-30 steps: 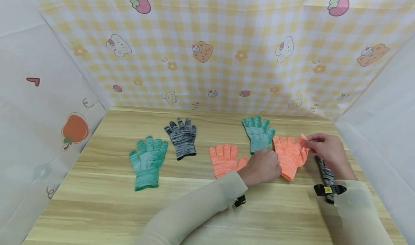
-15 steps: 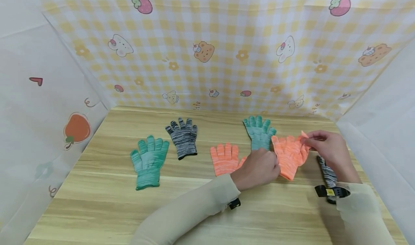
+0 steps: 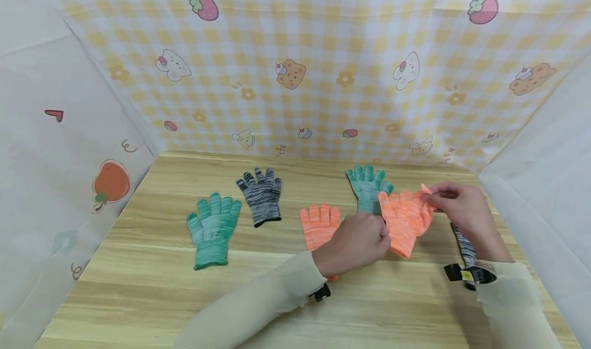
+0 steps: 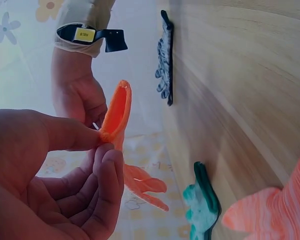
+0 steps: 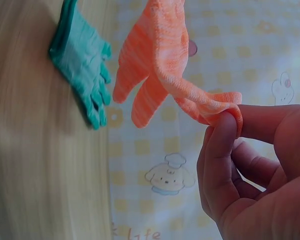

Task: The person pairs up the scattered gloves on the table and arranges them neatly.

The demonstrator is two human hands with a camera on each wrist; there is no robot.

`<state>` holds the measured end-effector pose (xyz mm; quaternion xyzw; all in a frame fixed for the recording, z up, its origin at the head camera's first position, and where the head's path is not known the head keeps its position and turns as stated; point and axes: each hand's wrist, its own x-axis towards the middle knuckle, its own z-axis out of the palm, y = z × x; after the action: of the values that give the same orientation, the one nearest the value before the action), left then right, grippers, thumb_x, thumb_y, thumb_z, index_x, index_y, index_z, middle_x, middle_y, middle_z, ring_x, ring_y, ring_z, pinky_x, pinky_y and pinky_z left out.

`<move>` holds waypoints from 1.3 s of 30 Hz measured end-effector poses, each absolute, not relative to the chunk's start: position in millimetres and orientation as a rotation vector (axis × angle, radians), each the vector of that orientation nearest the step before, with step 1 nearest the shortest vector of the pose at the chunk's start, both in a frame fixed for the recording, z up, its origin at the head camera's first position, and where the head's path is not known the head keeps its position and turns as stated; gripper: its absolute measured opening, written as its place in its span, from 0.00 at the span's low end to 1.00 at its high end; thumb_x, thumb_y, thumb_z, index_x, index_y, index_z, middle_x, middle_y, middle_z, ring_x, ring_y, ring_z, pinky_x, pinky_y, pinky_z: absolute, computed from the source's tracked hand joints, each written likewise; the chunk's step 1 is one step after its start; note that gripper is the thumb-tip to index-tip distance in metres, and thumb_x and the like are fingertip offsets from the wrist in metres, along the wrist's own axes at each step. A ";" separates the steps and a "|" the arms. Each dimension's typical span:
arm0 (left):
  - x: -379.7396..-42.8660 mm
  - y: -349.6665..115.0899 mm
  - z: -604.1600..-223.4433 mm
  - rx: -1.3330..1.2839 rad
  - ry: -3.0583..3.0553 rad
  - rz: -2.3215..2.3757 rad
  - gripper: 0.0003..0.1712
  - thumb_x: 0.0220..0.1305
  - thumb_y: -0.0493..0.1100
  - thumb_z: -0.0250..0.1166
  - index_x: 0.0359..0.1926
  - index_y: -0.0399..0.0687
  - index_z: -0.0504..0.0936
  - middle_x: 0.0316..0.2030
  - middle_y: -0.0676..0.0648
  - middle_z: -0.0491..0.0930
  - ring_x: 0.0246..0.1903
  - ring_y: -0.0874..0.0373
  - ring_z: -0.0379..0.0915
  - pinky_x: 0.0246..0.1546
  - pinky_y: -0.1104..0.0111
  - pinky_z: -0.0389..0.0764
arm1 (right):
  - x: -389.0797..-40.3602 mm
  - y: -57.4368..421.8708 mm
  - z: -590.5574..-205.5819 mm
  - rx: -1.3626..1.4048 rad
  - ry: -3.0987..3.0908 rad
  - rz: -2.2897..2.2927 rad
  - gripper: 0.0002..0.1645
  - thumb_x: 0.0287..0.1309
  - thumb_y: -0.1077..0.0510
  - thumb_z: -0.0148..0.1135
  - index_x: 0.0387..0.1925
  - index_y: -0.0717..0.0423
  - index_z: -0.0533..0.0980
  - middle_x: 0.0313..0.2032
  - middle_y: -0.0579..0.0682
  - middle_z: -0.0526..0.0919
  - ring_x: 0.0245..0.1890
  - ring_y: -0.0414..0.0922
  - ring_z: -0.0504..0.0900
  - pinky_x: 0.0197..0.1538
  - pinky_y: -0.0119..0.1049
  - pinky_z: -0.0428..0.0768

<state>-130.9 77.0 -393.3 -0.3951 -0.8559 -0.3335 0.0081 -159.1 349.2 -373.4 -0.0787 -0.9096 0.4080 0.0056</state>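
An orange knit glove (image 3: 402,220) hangs between my two hands, raised off the table. My left hand (image 3: 355,242) pinches the edge of its cuff (image 4: 115,120) between thumb and fingers, and in the left wrist view the cuff's opening shows. My right hand (image 3: 465,213) pinches one outer finger of the glove (image 5: 225,107), while other glove fingers dangle free. Another orange glove (image 3: 317,226) lies flat, partly covered by my left hand and forearm. Just behind the held glove lies a green glove (image 3: 367,187), its lower part hidden.
On the left of the wooden table (image 3: 152,297) lie a second green glove (image 3: 212,236) and a black-and-grey glove (image 3: 263,197). Another black-and-grey glove (image 3: 465,249) lies under my right wrist. A checked cloth (image 3: 318,46) backs the table.
The held orange glove has shifted left, with both hands still pinching it. My left hand has moved left and now covers more of the flat orange glove.
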 end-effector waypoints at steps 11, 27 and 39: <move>-127.5 58.8 -389.6 -1.191 -2.656 -1.116 0.31 0.65 0.28 0.62 0.17 0.55 0.53 0.17 0.58 0.43 0.19 0.68 0.33 0.21 0.77 0.41 | -163.3 330.7 -368.0 -0.173 -2.856 1.241 0.22 0.75 0.48 0.72 0.55 0.63 0.84 0.46 0.55 0.90 0.35 0.36 0.89 0.39 0.31 0.86; -122.3 26.7 -397.7 -1.104 -2.700 -1.173 0.15 0.75 0.34 0.67 0.27 0.50 0.83 0.17 0.61 0.68 0.14 0.73 0.58 0.20 0.80 0.61 | -161.7 309.0 -367.8 -0.047 -2.841 1.308 0.20 0.75 0.52 0.72 0.55 0.65 0.84 0.47 0.58 0.90 0.36 0.39 0.90 0.39 0.33 0.87; -117.2 9.5 -399.7 -1.069 -2.718 -1.179 0.10 0.75 0.36 0.69 0.33 0.47 0.88 0.24 0.59 0.80 0.21 0.74 0.70 0.27 0.80 0.74 | -160.9 294.4 -367.9 0.005 -2.826 1.327 0.19 0.75 0.52 0.72 0.53 0.65 0.85 0.43 0.58 0.90 0.35 0.41 0.89 0.39 0.34 0.87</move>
<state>-117.2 9.5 -399.7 -0.3394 -0.8629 -0.3744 -0.0041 -160.9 294.4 -367.9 0.0015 -0.9052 0.4249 0.0097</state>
